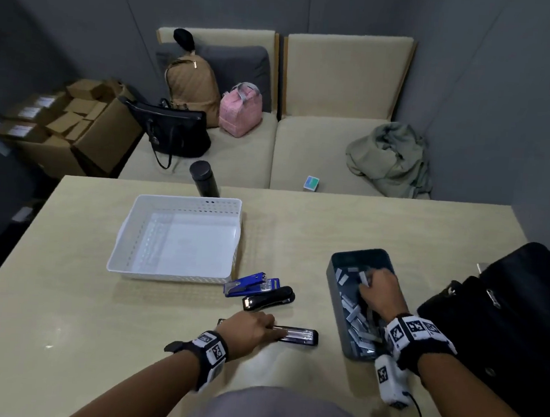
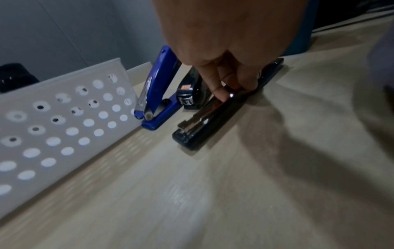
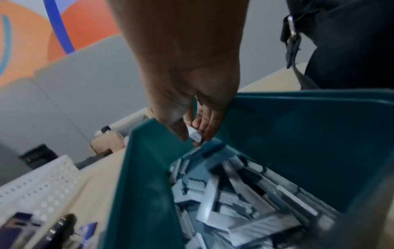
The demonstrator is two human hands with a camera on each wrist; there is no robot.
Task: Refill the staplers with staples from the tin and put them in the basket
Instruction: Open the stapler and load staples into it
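Observation:
A black stapler (image 1: 295,335) lies folded open and flat near the table's front edge, its metal channel facing up. My left hand (image 1: 267,325) grips its near end, fingers curled over the rail (image 2: 213,107). Behind it lie a blue stapler (image 1: 251,285), hinged open (image 2: 158,91), and a closed black stapler (image 1: 269,299). A white perforated basket (image 1: 183,199) stands beyond them with nothing in it. To the right, the dark teal tin (image 1: 337,277) holds several staple strips (image 3: 234,202). My right hand (image 1: 365,284) reaches into it and pinches one strip (image 3: 195,134).
A black bag (image 1: 503,322) lies on the table just right of the tin. A black flask (image 1: 204,179) stands at the far edge behind the basket. Beyond the table is a beige sofa (image 1: 303,151) with bags and a jacket; cardboard boxes (image 1: 71,122) sit far left.

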